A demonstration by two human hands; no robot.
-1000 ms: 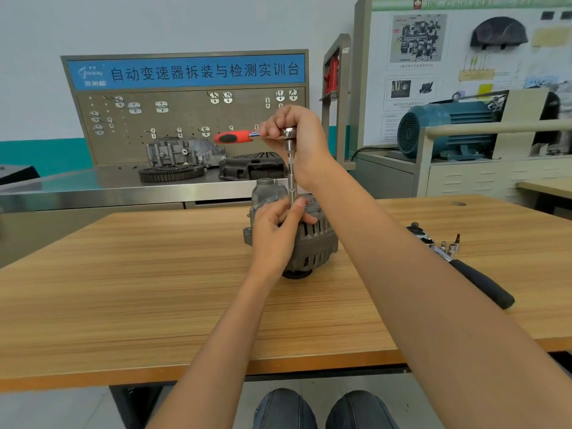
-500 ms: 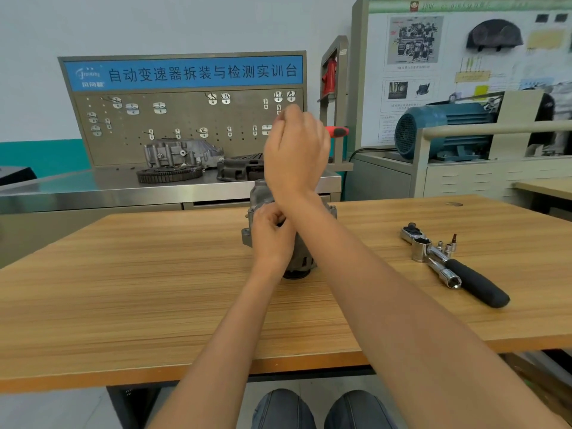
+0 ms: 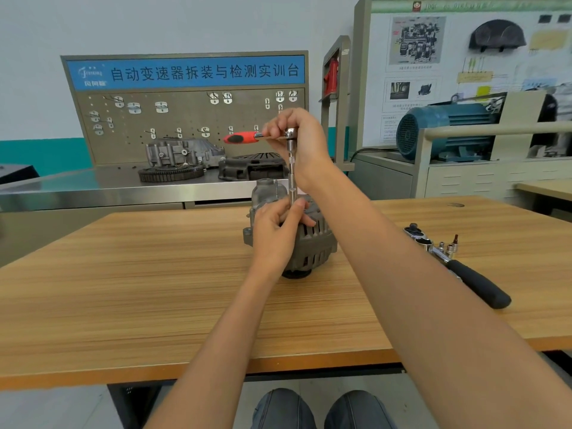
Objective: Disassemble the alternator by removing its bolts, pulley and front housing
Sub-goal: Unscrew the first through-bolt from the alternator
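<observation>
The grey alternator (image 3: 312,246) stands upright on the wooden table (image 3: 123,289), resting on its dark pulley end. A small ratchet (image 3: 244,137) with a red handle points left, and its long silver extension bar (image 3: 291,168) runs straight down to the alternator's top. My right hand (image 3: 305,144) grips the ratchet at its head. My left hand (image 3: 278,230) pinches the bottom of the extension bar against the housing. The bolt under the socket is hidden by my fingers.
A larger black-handled ratchet (image 3: 476,280) lies at the table's right with small sockets (image 3: 448,247) beside it. Behind the table, a steel bench (image 3: 93,187) carries a gear ring, a transmission casing and a dark housing. A blue motor (image 3: 445,128) sits at the back right.
My right hand has swung the ratchet handle: it pointed left, went round to the right behind my hand, and now points left again. My left hand has stayed on the extension bar.
</observation>
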